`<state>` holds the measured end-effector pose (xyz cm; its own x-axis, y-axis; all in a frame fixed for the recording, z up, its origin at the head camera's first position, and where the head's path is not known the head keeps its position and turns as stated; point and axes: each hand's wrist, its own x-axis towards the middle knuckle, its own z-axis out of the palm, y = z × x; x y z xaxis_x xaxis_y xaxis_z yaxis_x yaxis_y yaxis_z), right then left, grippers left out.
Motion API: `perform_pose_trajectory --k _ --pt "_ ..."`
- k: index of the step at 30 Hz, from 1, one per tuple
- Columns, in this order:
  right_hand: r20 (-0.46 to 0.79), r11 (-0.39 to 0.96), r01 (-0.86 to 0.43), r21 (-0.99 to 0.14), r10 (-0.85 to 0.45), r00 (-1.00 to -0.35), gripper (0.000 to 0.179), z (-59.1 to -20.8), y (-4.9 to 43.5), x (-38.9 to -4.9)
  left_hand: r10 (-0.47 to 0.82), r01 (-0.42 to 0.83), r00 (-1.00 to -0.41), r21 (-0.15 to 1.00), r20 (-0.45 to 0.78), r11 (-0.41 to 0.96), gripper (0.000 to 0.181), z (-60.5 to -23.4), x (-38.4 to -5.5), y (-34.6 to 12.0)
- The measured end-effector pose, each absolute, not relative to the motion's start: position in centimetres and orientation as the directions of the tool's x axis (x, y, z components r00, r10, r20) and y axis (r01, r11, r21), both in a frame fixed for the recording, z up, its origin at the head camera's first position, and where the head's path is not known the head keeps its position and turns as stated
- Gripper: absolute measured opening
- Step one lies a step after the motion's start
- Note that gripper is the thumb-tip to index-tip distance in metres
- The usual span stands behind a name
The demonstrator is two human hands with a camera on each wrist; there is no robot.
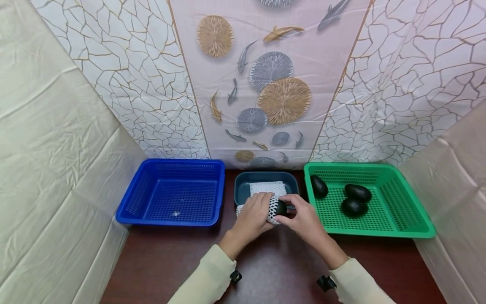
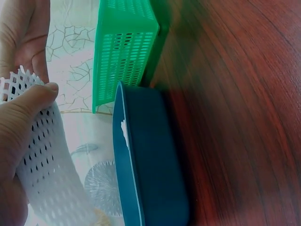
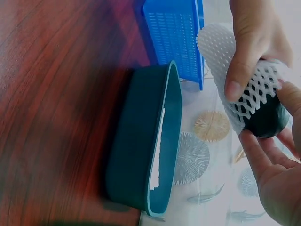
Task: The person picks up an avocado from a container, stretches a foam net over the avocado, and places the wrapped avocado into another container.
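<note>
My left hand (image 1: pixel 254 214) grips a white foam net sleeve (image 2: pixel 47 165), with its thumb lying along the mesh in the left wrist view. A dark avocado (image 3: pixel 267 118) sits partly inside the sleeve's opening, its rounded end bare. My right hand (image 1: pixel 304 217) holds that bare end between thumb and fingers. In the right wrist view the mesh stretches over the avocado's upper part. Both hands are above the front of a small dark teal tray (image 1: pixel 238 188). More white foam netting (image 1: pixel 267 188) lies in this tray.
To the right stands a green basket (image 1: pixel 379 232) with 3 dark avocados (image 1: pixel 357 192) in it. A blue basket (image 1: pixel 169 223) at left has a small white scrap on its bottom. Fabric walls (image 1: pixel 163 105) enclose the back and sides of the brown table (image 1: pixel 273 270).
</note>
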<state>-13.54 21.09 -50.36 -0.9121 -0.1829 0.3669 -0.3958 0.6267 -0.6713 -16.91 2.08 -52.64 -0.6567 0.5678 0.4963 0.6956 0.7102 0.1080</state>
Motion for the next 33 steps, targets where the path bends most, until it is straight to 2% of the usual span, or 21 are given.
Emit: perform_pose_trajectory --k 8,16,26,29,33 --pt "0.265 0.608 -0.323 -0.725 -0.187 -0.946 0.053 -51.0 20.4 -13.9 0.553 0.686 -0.652 0.095 0.519 0.721 0.08 -52.9 -16.8 2.5" --pt "0.142 0.571 -0.254 -0.781 -0.234 -0.962 0.056 -51.4 21.1 -14.1 0.579 0.71 -0.628 0.078 0.52 0.7 0.085 -52.8 -16.6 2.6" --pt "0.07 0.357 -0.132 -0.925 -0.182 -0.981 0.056 -52.0 22.2 -14.3 0.6 0.712 -0.615 0.033 0.511 0.702 0.092 -51.5 -16.7 1.7" --pt "0.064 0.335 -0.12 -0.935 -0.173 -0.983 0.056 -51.8 22.5 -14.4 0.58 0.705 -0.627 0.061 0.52 0.707 0.09 -51.2 -16.9 1.0" --pt "0.071 0.326 -0.121 -0.938 -0.16 -0.985 0.057 -51.8 22.9 -14.4 0.51 0.681 -0.676 0.187 0.531 0.708 0.079 -51.3 -17.2 -0.4"
